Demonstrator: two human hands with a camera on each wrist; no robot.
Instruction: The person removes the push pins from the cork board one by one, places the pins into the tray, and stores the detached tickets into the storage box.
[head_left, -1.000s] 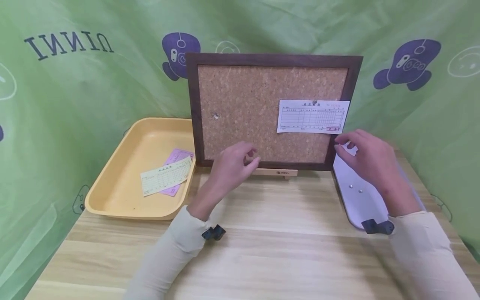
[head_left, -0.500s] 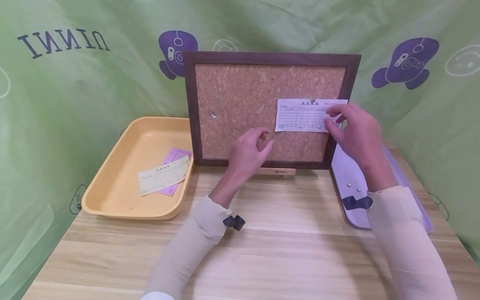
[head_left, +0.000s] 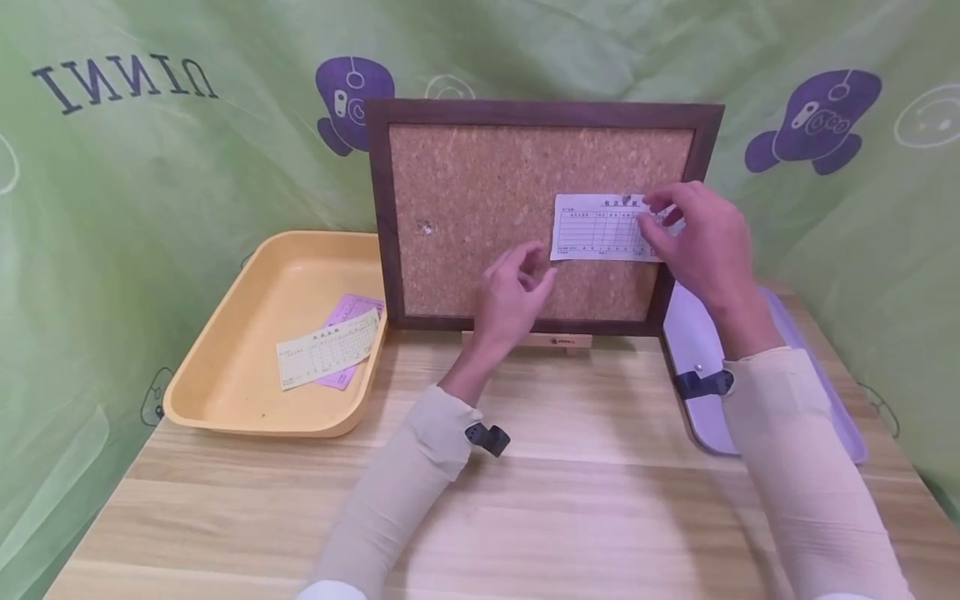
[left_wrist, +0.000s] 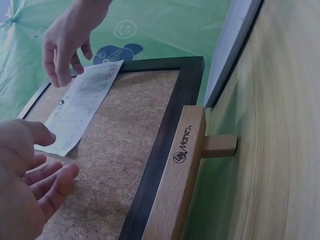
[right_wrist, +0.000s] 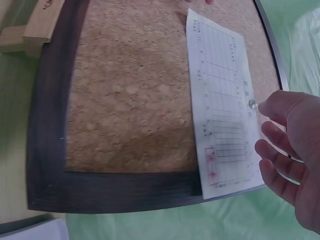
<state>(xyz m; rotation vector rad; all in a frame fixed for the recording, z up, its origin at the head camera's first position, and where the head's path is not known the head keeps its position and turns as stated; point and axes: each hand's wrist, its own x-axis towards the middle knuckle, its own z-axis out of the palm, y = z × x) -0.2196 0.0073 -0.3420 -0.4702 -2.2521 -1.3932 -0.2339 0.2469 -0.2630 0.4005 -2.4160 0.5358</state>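
A white printed form slip (head_left: 588, 227) hangs on the framed corkboard (head_left: 480, 175), fixed near its top edge by a clear pushpin (right_wrist: 252, 104). Its right end overlaps the dark frame. My right hand (head_left: 708, 242) hovers over the slip's right part, thumb and index finger bent toward each other close to the pin. In the right wrist view the fingertips come right up to the pin; contact cannot be told. Near the slip's lower left corner is my left hand (head_left: 512, 298), fingers loosely bent, thumb apart from them, holding nothing.
Left of the board stands a yellow tray (head_left: 240, 367) with a pale yellow slip (head_left: 322, 350) over a purple slip (head_left: 352, 310). A lilac tray (head_left: 712, 425) lies at the right, partly under the right arm. A wooden stand (left_wrist: 185, 155) supports the board.
My right hand has moved left and up from beside the frame to over the slip near the pin. The left hand has moved right and up toward the slip's left edge.
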